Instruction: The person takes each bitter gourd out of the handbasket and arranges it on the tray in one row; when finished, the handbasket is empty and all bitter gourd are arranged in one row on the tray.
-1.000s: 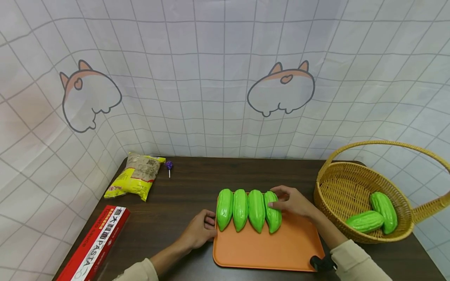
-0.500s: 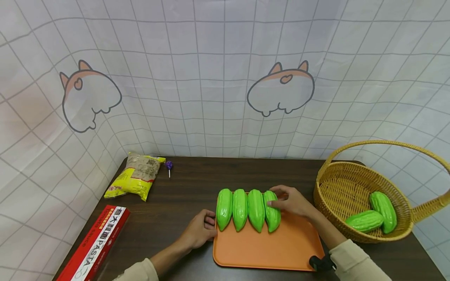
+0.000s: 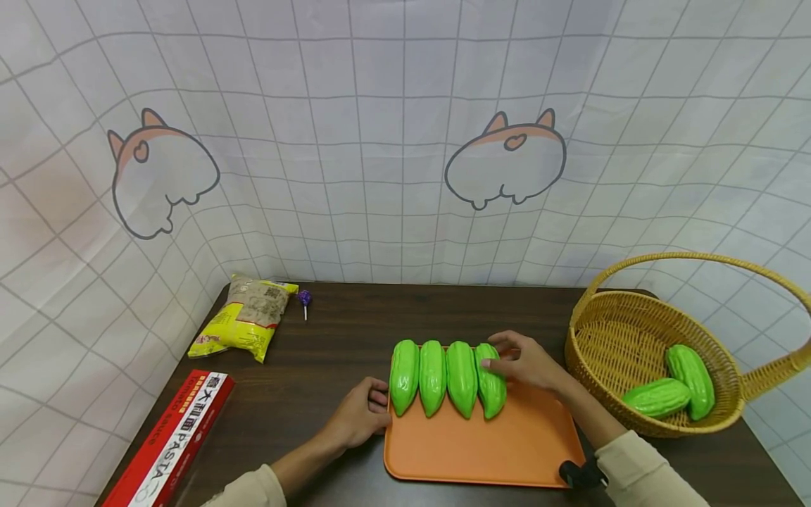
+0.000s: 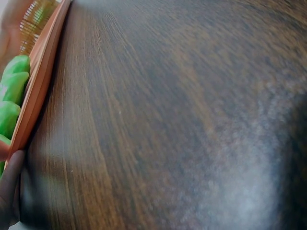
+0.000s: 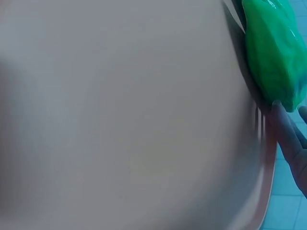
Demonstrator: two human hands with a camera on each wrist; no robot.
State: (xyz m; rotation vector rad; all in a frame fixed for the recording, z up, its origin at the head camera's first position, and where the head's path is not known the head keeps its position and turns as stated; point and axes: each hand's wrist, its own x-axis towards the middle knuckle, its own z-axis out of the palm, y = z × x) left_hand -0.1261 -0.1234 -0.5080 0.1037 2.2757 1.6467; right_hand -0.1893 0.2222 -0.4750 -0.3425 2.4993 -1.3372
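- The green gourd [image 3: 492, 387] under the right hand lies on its side at the far edge of the tray, last on the right in a row of four; its long axis runs away from the person, near end angled slightly right.
- The right hand [image 3: 532, 362] has a half-open grip on it, thumb on its surface and fingers bent about its far right end.
- Three other gourds [image 3: 433, 380] lie roughly parallel on its left, tapered ends towards the person.
- The left hand [image 3: 357, 415] pinches the left rim of the orange tray [image 3: 475, 454], fingers bent.
- Only the left wrist view shows the tray's ridged outer wall, with fingers on both sides of the rim.
- The right wrist view shows a fingertip touching the gourd's end; the other end is cut off.
- Right of the tray, a wicker basket [image 3: 617, 338] holds two more gourds [image 3: 659, 399].
- Leftwards on the dark table [image 3: 342, 345] lie a pasta box [image 3: 171, 440], a yellow bag [image 3: 247, 313] and a purple lollipop [image 3: 305, 298].
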